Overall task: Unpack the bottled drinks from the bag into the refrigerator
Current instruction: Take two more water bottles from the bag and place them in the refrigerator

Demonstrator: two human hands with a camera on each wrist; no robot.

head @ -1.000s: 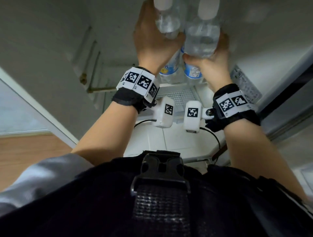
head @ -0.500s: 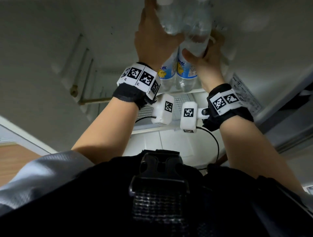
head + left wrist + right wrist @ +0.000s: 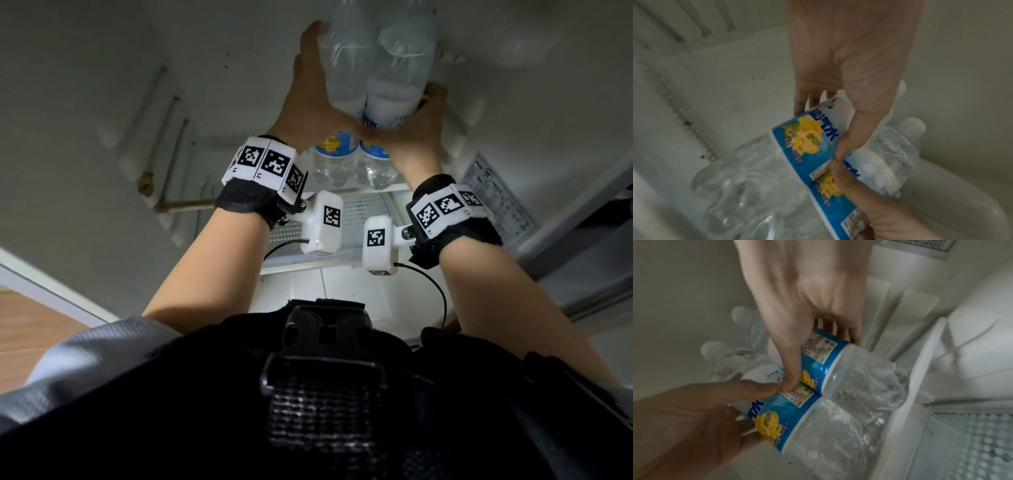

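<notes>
Two clear plastic bottles with blue and yellow labels are held side by side inside the white refrigerator [image 3: 239, 68]. My left hand [image 3: 310, 92] grips the left bottle [image 3: 346, 68] round its middle. My right hand [image 3: 416, 126] grips the right bottle [image 3: 399, 72]. The thumbs meet between the labels. In the left wrist view my left hand [image 3: 849, 91] wraps its bottle [image 3: 807, 138], with the second bottle [image 3: 894, 154] beside it. In the right wrist view my right hand [image 3: 807, 313] holds its bottle [image 3: 830, 363] next to the other bottle [image 3: 797, 420]. Both bases point toward the shelf's front rim [image 3: 906, 394].
Below the bottles lies a white perforated shelf [image 3: 366, 209]. Moulded shelf rails run along the left wall [image 3: 164, 113] and the right wall [image 3: 459, 113]. A printed sticker [image 3: 500, 209] is on the right wall. Wooden floor [image 3: 30, 329] shows at the left.
Both hands have pushed the two bottles farther into the refrigerator, caps first. The grips on both bottles are unchanged.
</notes>
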